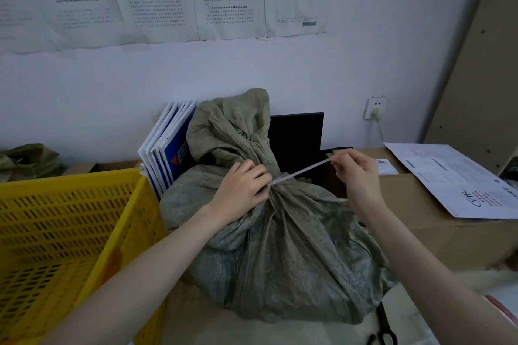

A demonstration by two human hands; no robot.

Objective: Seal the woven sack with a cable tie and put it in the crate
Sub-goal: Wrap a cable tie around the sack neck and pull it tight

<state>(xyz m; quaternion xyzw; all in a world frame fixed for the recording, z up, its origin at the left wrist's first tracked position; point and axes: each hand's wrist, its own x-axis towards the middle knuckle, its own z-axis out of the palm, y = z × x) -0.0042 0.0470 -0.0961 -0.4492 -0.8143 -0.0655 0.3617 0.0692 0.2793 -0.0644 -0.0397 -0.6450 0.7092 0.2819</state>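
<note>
A grey-green woven sack stands full in the middle, its mouth gathered into a bunched neck with loose fabric flaring above. A white cable tie wraps that neck, and its free tail runs up and to the right. My left hand clamps the neck where the tie meets the fabric. My right hand pinches the tail's end and holds it taut. The yellow slotted plastic crate stands open just left of the sack, nothing visible inside it.
White and blue folders lean against the wall behind the sack, beside a black panel. Cardboard boxes with printed sheets lie at right. Black scissors rest at the bottom edge. Another green sack sits far left.
</note>
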